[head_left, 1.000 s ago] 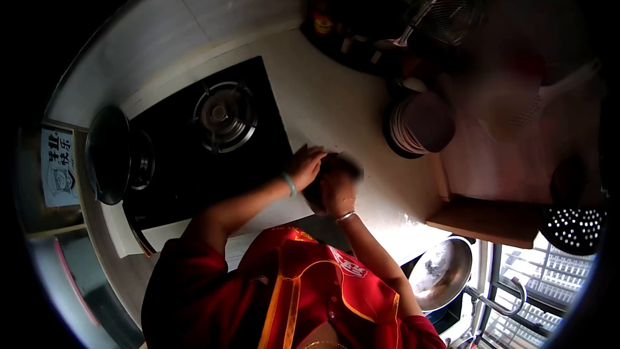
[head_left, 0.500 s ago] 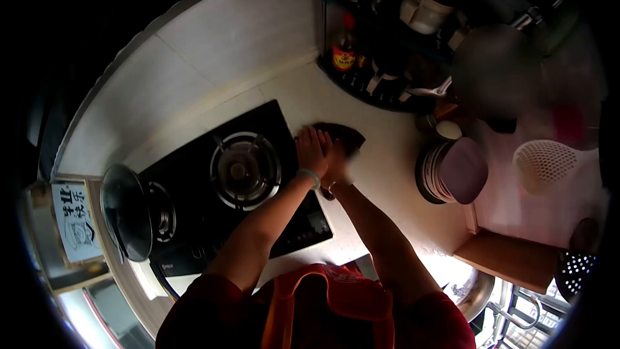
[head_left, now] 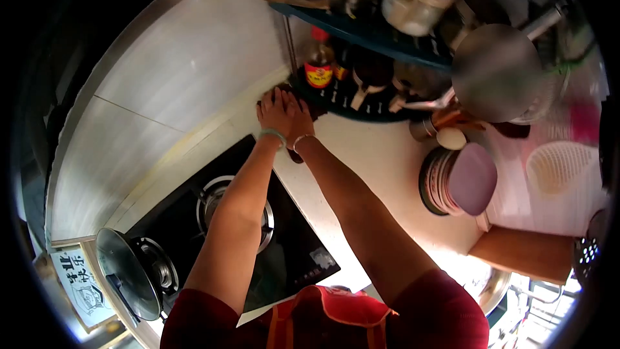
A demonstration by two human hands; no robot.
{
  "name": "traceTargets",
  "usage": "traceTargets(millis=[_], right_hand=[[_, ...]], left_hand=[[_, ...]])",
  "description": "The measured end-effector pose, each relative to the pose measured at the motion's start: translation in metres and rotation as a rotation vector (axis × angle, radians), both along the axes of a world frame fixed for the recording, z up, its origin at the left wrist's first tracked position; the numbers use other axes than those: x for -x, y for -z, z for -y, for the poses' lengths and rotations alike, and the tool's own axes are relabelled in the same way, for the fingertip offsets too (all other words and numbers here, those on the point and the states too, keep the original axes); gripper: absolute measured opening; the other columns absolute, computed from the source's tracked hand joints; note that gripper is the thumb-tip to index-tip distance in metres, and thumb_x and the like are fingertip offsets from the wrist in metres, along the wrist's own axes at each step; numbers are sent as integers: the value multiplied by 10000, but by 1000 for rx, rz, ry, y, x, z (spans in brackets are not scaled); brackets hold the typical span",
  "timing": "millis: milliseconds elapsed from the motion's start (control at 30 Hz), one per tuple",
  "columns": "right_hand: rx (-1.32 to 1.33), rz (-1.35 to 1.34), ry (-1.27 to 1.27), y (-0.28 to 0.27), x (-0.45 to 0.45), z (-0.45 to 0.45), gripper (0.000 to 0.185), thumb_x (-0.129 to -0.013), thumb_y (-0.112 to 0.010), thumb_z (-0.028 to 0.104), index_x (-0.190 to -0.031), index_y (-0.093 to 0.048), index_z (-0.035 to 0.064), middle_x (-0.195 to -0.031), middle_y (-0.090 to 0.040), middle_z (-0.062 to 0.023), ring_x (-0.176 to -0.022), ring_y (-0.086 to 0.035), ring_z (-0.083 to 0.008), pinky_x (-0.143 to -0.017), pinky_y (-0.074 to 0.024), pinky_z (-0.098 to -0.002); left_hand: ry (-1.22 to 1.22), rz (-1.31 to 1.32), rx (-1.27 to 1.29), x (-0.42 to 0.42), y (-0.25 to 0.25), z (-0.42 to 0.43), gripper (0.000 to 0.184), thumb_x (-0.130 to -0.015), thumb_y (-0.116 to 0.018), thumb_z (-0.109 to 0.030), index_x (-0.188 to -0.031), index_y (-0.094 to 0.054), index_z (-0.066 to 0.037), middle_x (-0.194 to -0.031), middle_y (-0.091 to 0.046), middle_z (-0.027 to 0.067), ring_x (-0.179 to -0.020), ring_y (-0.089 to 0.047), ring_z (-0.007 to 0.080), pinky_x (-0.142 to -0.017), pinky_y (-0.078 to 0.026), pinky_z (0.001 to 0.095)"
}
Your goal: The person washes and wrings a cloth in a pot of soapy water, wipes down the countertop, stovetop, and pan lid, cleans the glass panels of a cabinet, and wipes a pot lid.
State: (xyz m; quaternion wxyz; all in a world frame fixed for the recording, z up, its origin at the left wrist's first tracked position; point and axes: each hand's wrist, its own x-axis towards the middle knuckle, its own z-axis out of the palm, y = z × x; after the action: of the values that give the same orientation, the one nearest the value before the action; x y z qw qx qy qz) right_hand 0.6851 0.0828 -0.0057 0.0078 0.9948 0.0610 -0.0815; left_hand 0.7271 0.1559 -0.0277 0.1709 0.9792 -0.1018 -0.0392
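Observation:
My left hand (head_left: 274, 115), with a pale green bangle at the wrist, lies with fingers stretched out. Close beside it, partly overlapping, my right hand (head_left: 299, 120) also lies flat, its fingers extended. Both press down on a dark cloth (head_left: 318, 112) on the pale counter near the back wall. Most of the cloth is hidden; dark parts stick out right of the fingers and below the right wrist. The black gas stove (head_left: 284, 271) lies below and left of my hands. Just right of my fingers, a sauce bottle (head_left: 318, 71) with a red cap stands on the corner rack.
A lidded pan (head_left: 128, 278) sits on the left burner. The dark corner rack (head_left: 361, 114) holds jars and pots, with a ladle (head_left: 497, 74) jutting out. Stacked plates (head_left: 473, 179) stand on the right counter (head_left: 381, 161), near a white plastic basket (head_left: 557, 168).
Both hands and the dark cloth have moved from beside the stove up and left toward the back corner. My arms reach further forward, and the camera view has shifted.

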Motion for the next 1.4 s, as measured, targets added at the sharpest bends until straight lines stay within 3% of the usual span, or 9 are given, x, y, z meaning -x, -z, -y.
traceTargets(millis=[33, 133, 333, 533, 800, 867, 1033, 1233, 1400], right_hand=[[-2, 5, -19, -1, 6, 0, 757, -838, -395, 517, -1416, -78, 146, -1470, -26, -103, -1356, 0, -256, -1077, -12, -443], [-37, 64, 75, 1, 55, 2, 733, -841, -368, 513, -1414, -102, 142, -1471, -39, -98, -1355, -14, -256, -1075, -4, -454], [-180, 136, 273, -2, 201, 42, 700, -818, -406, 444, -1403, -175, 137, -1462, -122, -94, -1352, -65, -254, -1073, -25, -460], [-322, 354, 536, -2, 352, 103, 651, -803, -442, 365, -1376, -253, 120, -1432, -221, -96, -1329, -177, -251, -1066, -113, -451], [-184, 427, 836, 14, 549, 176, 649, -810, -459, 337, -1373, -251, 87, -1418, -259, -93, -1316, -218, -232, -1058, -144, -406], [-50, 378, 870, 6, 601, 186, 636, -835, -412, 344, -1374, -233, 59, -1444, -204, -75, -1330, -190, -206, -1067, -117, -387], [71, 204, 947, -3, 696, 191, 608, -854, -373, 364, -1388, -212, 121, -1454, -180, -54, -1336, -168, -196, -1068, -106, -382], [62, 151, 875, -3, 652, 174, 582, -874, -334, 384, -1402, -191, 183, -1463, -156, -33, -1342, -146, -187, -1069, -96, -376], [-99, 318, 494, 13, 531, 153, 606, -820, -423, 328, -1354, -292, 72, -1405, -290, -91, -1308, -251, -221, -1056, -175, -431]], left_hand=[[-23, -44, 5, 7, -4, 1, 622, -885, -358, -448, -1399, -191, -141, -1444, -146, 114, -1336, -121, 291, -1079, -78, 439], [61, -78, -61, 51, -10, 5, 614, -884, -342, -452, -1401, -191, -155, -1457, -117, 103, -1345, -83, 287, -1080, -50, 439], [296, 84, 65, 189, -7, 51, 620, -804, -439, -350, -1334, -317, -52, -1403, -210, 204, -1307, -138, 386, -1040, -74, 539], [513, 78, 140, 330, -20, 129, 645, -764, -480, -331, -1315, -333, -30, -1380, -250, 211, -1286, -191, 381, -1031, -93, 561], [788, -7, 206, 520, -23, 219, 641, -760, -469, -332, -1311, -332, -34, -1391, -248, 182, -1310, -163, 347, -1056, -74, 521], [894, -62, 185, 568, -17, 240, 638, -805, -440, -378, -1319, -304, -24, -1402, -229, 177, -1317, -148, 342, -1057, -53, 522], [1013, -195, 228, 678, -16, 254, 701, -819, -392, -390, -1367, -185, -4, -1441, -123, 177, -1346, -39, 311, -1076, 14, 469], [895, -144, 309, 624, -10, 223, 680, -806, -440, -367, -1342, -249, 5, -1421, -191, 172, -1337, -119, 291, -1087, -43, 439], [650, -3, 383, 500, -15, 168, 654, -748, -527, -284, -1282, -328, 37, -1364, -263, 226, -1282, -213, 373, -1060, -115, 503]])
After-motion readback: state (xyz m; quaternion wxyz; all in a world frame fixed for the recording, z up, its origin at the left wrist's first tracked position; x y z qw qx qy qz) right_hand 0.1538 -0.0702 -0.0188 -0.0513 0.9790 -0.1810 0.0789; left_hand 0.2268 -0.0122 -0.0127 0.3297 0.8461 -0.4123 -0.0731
